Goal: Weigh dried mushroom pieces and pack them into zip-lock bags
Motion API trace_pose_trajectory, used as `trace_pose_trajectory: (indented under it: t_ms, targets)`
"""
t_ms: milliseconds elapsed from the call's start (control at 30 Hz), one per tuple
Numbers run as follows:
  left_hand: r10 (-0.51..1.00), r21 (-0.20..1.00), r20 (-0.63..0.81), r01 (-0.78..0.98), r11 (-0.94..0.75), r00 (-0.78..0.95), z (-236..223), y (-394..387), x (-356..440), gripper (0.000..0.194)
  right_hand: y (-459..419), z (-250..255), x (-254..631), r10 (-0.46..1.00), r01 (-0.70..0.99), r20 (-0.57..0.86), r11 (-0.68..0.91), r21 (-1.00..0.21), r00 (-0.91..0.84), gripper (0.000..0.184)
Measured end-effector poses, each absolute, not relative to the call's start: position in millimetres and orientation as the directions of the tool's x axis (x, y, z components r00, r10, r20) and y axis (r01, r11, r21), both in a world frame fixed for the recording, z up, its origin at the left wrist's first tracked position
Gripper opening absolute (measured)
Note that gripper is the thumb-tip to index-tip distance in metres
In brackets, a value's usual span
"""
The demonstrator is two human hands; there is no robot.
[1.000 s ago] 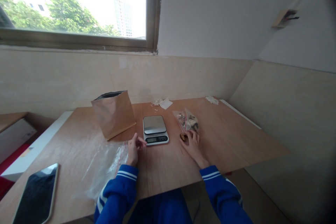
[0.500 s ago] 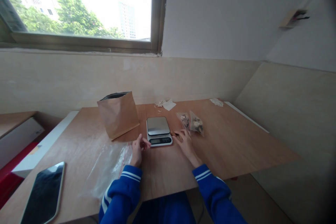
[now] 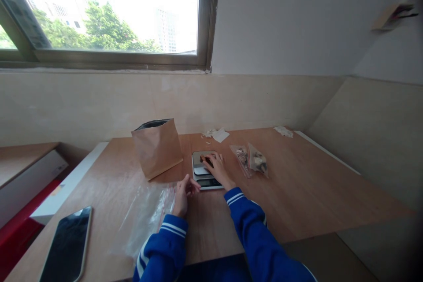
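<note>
Kitchen scale [image 3: 205,170], a flat square with a shiny steel platform, sits mid-frame on the smooth plywood table [image 3: 297,194]. The right hand [image 3: 214,165] lies on the platform, fingers loosely curled; whether it pinches anything cannot be told. Lower left, the left hand [image 3: 184,191] pinches a crinkly clear zip bag [image 3: 148,213]. A stiff kraft paper bag [image 3: 157,147] stands left; two filled plastic pouches [image 3: 253,161] lie right.

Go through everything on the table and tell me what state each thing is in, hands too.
Brown paper bag: upright, top open.
Kitchen scale: right hand resting on its platform.
Left hand: on the clear plastic bag, which lies flat.
Two small filled bags: lying untouched.
Phone: screen dark.
</note>
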State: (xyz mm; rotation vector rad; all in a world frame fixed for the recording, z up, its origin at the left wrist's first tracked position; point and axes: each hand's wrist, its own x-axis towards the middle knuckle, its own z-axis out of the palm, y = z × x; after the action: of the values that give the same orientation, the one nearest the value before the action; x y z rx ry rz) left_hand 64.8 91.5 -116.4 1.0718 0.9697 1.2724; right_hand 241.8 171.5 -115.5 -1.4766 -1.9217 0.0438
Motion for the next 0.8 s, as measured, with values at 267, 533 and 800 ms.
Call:
trace_pose_trajectory:
  t_ms: [267, 533, 800]
  targets:
    - [0.945, 0.950, 0.308, -0.022, -0.312, -0.110, -74, 81, 62, 0.037, 55, -120, 254, 0.773, 0.668, 0.606, 0.350, -0.656, 0.190, 0.029]
    - [0.493, 0.600, 0.753, 0.764, -0.239, -0.436, 58, 122, -1, 0.037, -49, -136, 244, 0.815, 0.581, 0.516, 0.293, -0.759, 0.264, 0.025]
    - [0.704, 0.572, 0.587, 0.820, -0.011, -0.400, 59, 146, -43, 0.035, -65, -93, 213, 0.856, 0.510, 0.513, 0.409, -0.756, 0.073, 0.028]
